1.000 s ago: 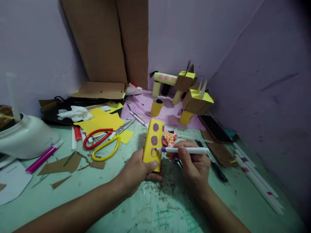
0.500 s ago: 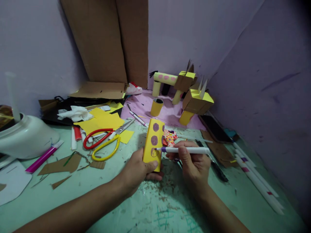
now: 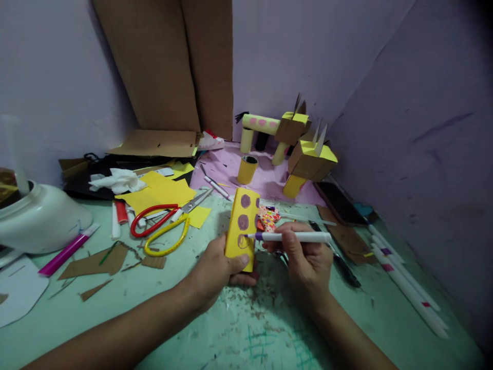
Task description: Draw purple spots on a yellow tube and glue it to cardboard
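Observation:
My left hand (image 3: 219, 267) is closed around the lower part of a yellow tube (image 3: 235, 210), its thumb across the front. Purple spots run down the tube, the upper ones filled in and the lowest only an outline with some strokes inside. Between the thumb and fingers of my right hand (image 3: 308, 257) is a white marker (image 3: 304, 237) with a purple collar. Its tip touches the tube at the lowest spot. Behind the tube lies a small red and white patterned piece (image 3: 269, 218).
Red and yellow handled scissors (image 3: 165, 228) lie left of the tube, beside yellow paper (image 3: 154, 190). Cardboard figures (image 3: 311, 159) and a short yellow tube (image 3: 247, 169) stand behind on pink paper. A white pot (image 3: 46, 218) is far left, a phone (image 3: 341, 203) at right.
The whole view has shifted slightly, with everything a little further left. A few more strokes show inside the lowest spot; both hands keep their hold.

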`<action>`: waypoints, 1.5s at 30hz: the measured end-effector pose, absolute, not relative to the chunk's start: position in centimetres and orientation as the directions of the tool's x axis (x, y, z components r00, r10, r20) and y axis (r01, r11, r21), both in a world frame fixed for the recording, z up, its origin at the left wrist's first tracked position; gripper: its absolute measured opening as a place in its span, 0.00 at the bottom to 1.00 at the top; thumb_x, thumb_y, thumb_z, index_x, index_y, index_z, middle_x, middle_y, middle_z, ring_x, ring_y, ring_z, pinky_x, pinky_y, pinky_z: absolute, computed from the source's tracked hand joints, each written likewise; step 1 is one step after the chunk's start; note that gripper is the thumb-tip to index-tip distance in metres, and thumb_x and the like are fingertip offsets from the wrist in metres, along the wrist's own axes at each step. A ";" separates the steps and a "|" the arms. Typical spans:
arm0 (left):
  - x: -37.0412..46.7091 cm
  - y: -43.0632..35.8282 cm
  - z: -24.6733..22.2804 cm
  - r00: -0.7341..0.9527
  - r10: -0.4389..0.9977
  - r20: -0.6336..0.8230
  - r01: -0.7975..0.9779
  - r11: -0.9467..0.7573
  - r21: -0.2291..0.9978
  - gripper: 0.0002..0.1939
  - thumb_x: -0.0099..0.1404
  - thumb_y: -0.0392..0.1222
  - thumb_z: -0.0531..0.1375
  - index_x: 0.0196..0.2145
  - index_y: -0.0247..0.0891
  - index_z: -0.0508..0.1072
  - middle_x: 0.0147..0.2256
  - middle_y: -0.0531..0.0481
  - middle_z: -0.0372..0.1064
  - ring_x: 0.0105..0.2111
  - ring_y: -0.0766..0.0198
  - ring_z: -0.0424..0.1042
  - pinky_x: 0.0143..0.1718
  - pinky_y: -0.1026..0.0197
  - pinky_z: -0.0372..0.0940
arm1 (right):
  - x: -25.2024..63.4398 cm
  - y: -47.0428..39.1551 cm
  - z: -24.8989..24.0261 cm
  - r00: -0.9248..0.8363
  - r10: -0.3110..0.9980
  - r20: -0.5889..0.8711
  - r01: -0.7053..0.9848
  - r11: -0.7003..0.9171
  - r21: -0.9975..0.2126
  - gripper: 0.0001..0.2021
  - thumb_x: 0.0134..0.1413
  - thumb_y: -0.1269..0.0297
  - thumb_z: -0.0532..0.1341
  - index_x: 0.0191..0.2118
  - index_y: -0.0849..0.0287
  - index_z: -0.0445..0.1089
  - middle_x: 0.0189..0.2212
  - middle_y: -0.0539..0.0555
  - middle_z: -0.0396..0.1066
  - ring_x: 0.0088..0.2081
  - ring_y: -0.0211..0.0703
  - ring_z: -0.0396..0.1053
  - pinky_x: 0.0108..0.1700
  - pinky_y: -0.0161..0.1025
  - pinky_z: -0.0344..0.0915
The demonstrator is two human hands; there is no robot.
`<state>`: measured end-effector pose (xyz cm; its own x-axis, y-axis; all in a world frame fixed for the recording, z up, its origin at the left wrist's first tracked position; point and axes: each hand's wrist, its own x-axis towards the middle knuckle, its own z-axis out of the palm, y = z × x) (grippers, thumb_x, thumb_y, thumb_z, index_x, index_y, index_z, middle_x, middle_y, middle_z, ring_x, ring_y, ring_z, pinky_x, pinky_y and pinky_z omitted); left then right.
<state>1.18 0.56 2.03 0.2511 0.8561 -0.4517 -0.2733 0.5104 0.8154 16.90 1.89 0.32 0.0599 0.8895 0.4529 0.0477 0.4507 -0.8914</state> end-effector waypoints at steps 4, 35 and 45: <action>1.1 0.6 1.8 0.261 0.850 -0.457 -0.286 0.520 0.805 0.25 0.51 0.35 0.64 0.47 0.28 0.65 0.33 0.43 0.70 0.29 0.60 0.72 0.28 0.61 0.71 | 17.3 2.0 0.4 0.061 0.888 0.455 0.082 0.450 -0.889 0.09 0.62 0.61 0.58 0.33 0.58 0.70 0.19 0.47 0.70 0.21 0.37 0.68 0.24 0.33 0.65; 1.0 0.5 2.1 0.272 0.855 -0.441 -0.301 0.511 0.805 0.23 0.52 0.35 0.65 0.45 0.30 0.67 0.34 0.44 0.71 0.26 0.63 0.72 0.25 0.62 0.71 | 16.9 1.8 0.6 -0.028 0.899 0.438 0.028 0.438 -0.898 0.09 0.61 0.61 0.58 0.32 0.58 0.71 0.19 0.48 0.71 0.20 0.37 0.69 0.24 0.33 0.66; 1.0 0.4 1.7 0.265 0.866 -0.424 -0.323 0.494 0.807 0.23 0.51 0.36 0.67 0.45 0.31 0.67 0.33 0.45 0.70 0.27 0.60 0.72 0.25 0.60 0.71 | 16.8 2.0 0.8 0.001 0.907 0.421 0.025 0.421 -0.907 0.10 0.60 0.59 0.59 0.32 0.59 0.71 0.19 0.49 0.71 0.20 0.38 0.70 0.24 0.34 0.67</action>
